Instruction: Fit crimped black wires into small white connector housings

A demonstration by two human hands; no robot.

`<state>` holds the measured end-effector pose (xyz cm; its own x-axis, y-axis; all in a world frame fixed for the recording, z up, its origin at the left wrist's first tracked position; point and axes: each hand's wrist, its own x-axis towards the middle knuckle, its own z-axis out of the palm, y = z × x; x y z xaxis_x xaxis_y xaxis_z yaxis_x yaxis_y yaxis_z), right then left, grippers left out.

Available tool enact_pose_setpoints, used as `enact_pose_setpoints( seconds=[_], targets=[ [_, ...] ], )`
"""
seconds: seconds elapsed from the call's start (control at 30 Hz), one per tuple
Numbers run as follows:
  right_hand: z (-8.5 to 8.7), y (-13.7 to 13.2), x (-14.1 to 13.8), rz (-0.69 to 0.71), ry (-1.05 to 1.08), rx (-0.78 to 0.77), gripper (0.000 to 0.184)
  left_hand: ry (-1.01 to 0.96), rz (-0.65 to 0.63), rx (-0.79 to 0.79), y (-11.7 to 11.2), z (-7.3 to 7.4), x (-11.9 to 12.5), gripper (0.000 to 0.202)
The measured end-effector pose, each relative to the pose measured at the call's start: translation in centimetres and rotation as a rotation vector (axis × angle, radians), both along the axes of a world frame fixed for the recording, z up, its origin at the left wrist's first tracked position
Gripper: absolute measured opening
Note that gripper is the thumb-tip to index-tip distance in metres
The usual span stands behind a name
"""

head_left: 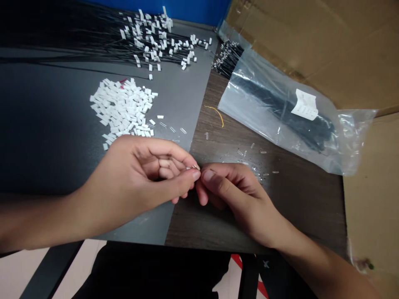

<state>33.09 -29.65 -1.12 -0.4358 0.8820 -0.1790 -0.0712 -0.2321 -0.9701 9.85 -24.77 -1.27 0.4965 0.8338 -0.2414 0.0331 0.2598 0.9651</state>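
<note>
My left hand is closed in a pinch, with thumb and forefinger together. Between those fingertips shows a tiny pale, shiny piece, too small to name. My right hand meets it fingertip to fingertip, its thumb pressed against the forefinger; whatever it pinches is hidden. Beyond my left hand lies a heap of small white plastic connector housings. A few clear little slivers are scattered close to that heap, and more clear pieces lie past my right hand.
Black cables with white ends spread across the grey mat at the back left. On the right, a clear plastic bag of black wires rests against cardboard. A bent yellow strand lies on the dark wooden tabletop.
</note>
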Motion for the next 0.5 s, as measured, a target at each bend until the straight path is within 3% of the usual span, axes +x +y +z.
enact_pose_setpoints(
  seconds=[0.13,0.23,0.37,0.5],
  targets=[
    [0.5,0.0,-0.3,-0.059,-0.046,0.087,0.045,0.011,0.006,-0.003,0.1,0.4,0.0,0.007],
    [0.7,-0.3,-0.3,-0.076,-0.146,0.165,0.034,0.032,0.003,-0.007,0.2,0.6,0.1,0.006],
    [0.5,-0.9,-0.1,-0.11,-0.283,0.379,0.022,0.045,0.024,0.018,0.1,0.6,0.0,0.004],
    [0.3,-1.1,-0.2,-0.143,-0.459,0.626,0.027,0.073,0.063,0.099,-0.3,0.5,-0.2,0.004]
  ],
)
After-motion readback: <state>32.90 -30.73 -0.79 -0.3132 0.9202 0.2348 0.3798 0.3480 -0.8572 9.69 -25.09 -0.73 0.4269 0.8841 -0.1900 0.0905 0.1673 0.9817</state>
